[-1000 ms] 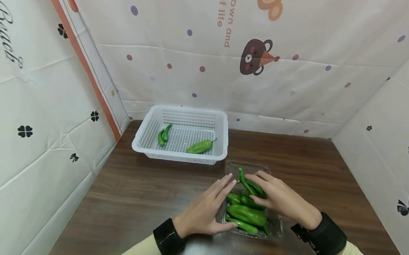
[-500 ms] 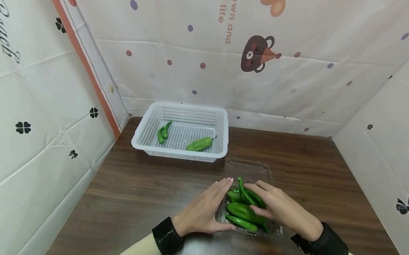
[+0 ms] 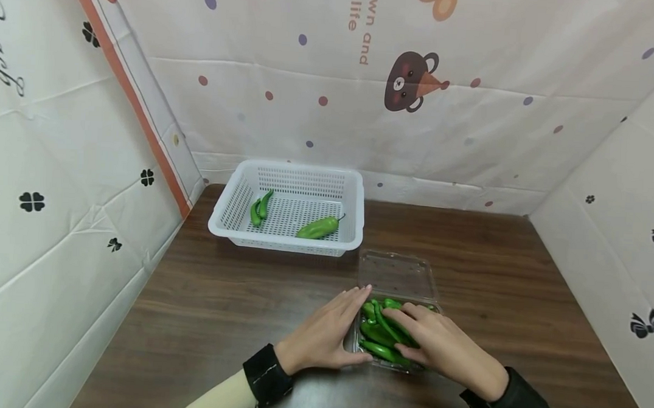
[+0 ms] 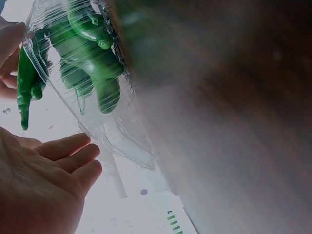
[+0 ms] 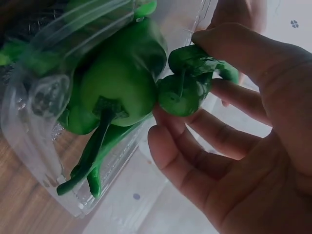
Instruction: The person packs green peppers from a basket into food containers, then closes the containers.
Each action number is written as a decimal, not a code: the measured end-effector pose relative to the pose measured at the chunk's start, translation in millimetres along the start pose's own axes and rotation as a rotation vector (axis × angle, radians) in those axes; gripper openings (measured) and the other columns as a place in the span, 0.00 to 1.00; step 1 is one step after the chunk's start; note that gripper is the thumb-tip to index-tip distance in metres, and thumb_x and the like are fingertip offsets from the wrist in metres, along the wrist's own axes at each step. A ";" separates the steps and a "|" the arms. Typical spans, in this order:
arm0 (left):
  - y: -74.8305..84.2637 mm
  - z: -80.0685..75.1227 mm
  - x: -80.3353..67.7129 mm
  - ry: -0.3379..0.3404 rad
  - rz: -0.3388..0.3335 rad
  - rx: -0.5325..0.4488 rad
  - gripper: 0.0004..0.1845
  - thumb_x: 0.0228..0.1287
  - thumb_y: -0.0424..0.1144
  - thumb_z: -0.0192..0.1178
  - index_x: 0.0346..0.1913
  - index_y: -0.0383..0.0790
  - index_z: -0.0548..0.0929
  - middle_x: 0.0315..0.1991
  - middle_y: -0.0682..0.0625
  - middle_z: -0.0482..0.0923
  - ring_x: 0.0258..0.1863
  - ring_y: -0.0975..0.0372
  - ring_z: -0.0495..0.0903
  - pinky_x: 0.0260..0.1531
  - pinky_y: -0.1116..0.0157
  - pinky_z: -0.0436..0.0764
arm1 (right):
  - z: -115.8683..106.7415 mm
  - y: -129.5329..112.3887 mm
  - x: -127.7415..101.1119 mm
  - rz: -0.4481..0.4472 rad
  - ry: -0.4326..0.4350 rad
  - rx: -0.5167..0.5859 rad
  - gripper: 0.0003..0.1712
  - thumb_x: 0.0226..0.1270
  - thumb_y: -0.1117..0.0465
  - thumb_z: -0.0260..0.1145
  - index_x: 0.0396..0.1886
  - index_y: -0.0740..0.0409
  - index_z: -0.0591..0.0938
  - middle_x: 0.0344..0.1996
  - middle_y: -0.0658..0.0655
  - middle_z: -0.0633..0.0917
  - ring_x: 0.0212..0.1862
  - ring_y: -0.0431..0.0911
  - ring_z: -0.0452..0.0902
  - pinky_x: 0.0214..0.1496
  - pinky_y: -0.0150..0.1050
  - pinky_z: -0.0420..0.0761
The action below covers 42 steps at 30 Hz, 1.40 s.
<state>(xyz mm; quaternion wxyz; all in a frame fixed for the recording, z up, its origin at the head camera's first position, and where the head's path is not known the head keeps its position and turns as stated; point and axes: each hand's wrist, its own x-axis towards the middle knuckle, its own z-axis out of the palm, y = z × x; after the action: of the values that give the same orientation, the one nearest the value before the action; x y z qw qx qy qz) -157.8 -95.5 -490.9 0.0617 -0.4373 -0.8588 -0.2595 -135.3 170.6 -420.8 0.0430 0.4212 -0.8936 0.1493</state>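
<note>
My right hand (image 3: 444, 346) holds slim green chili peppers (image 5: 183, 92), gripped between thumb and fingers. They are close over the clear plastic clamshell box (image 3: 356, 342), overlapping the peppers inside it in the head view. In the box lie a fat green pepper (image 5: 119, 83), a slim one (image 3: 383, 352) at the near side, and others partly hidden by the right hand. My left hand (image 3: 321, 334) is beside the box's left wall, fingers straight and thumb spread, holding nothing. Its fingertips (image 4: 92, 153) are right by the clear wall in the left wrist view.
Behind and to the left stands a white perforated basket (image 3: 287, 243) with a fat green pepper (image 3: 317, 228) and two small chilies (image 3: 261, 208). The box's open lid (image 3: 397, 275) lies flat towards the back. Printed sheeting (image 3: 287, 117) walls the wooden table (image 3: 235, 297).
My right hand has come nearer and lower with the held chilies, from over the box's back part to among its peppers. The left hand stays almost in place at the box's left side.
</note>
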 end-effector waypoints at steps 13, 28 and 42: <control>0.9 -3.2 -0.7 -0.026 -0.015 -0.025 0.62 0.63 0.66 0.66 0.83 0.37 0.40 0.82 0.44 0.49 0.77 0.47 0.60 0.74 0.53 0.63 | 4.4 -16.1 1.5 0.029 -0.075 -0.169 0.39 0.51 0.53 0.84 0.64 0.54 0.80 0.45 0.56 0.85 0.40 0.49 0.84 0.34 0.43 0.85; -2.5 -1.8 -1.5 -0.042 -0.029 -0.047 0.62 0.63 0.66 0.66 0.84 0.40 0.40 0.83 0.45 0.48 0.78 0.47 0.58 0.74 0.52 0.64 | 3.7 -15.1 2.6 0.048 -0.098 -0.142 0.38 0.51 0.51 0.83 0.63 0.52 0.82 0.47 0.55 0.85 0.44 0.49 0.84 0.38 0.46 0.86; -4.0 -0.4 -1.5 -0.041 -0.031 -0.043 0.61 0.64 0.66 0.65 0.84 0.40 0.41 0.82 0.42 0.51 0.79 0.48 0.57 0.74 0.52 0.63 | 8.5 -14.8 6.7 -0.017 -0.052 -0.029 0.27 0.55 0.60 0.81 0.56 0.50 0.86 0.47 0.50 0.84 0.42 0.41 0.82 0.38 0.36 0.84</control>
<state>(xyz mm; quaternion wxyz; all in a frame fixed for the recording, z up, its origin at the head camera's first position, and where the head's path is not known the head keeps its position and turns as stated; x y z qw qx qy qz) -160.1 -98.7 -492.6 0.0304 -0.4304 -0.8608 -0.2698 -127.8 154.1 -424.1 0.0272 0.4317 -0.8929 0.1249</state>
